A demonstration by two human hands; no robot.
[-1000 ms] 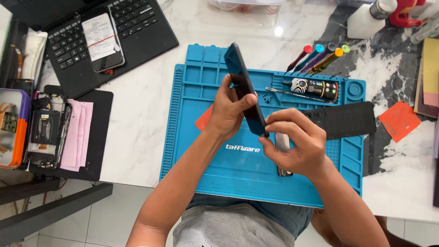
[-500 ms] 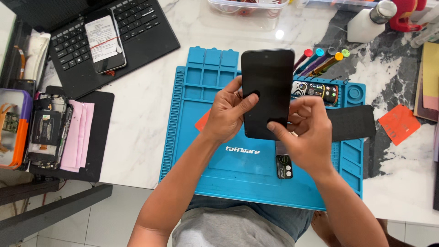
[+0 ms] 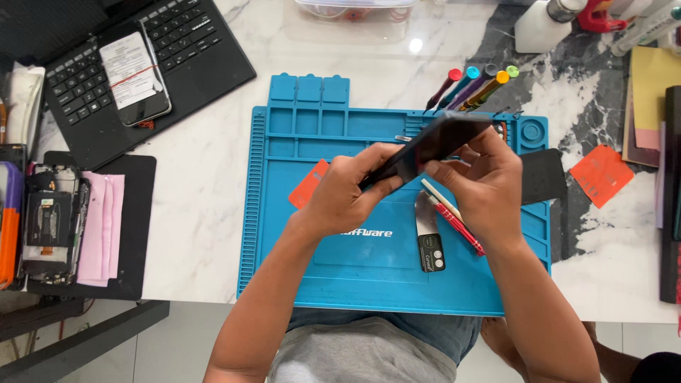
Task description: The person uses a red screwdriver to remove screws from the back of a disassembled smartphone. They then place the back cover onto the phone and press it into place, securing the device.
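Two hands; one phone; one blue mat; five screwdrivers

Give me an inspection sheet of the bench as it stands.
Surface: white marble table with blue repair mat.
Job's things: dark phone, tilted, held above the mat.
Clutter: red-handled tool, small camera module, orange card, screwdrivers, laptop keyboard with a second phone, opened phone.
Hands: left hand and right hand both grip the phone.
Cables: nothing seen.
Surroundings: white bottle, orange paper.
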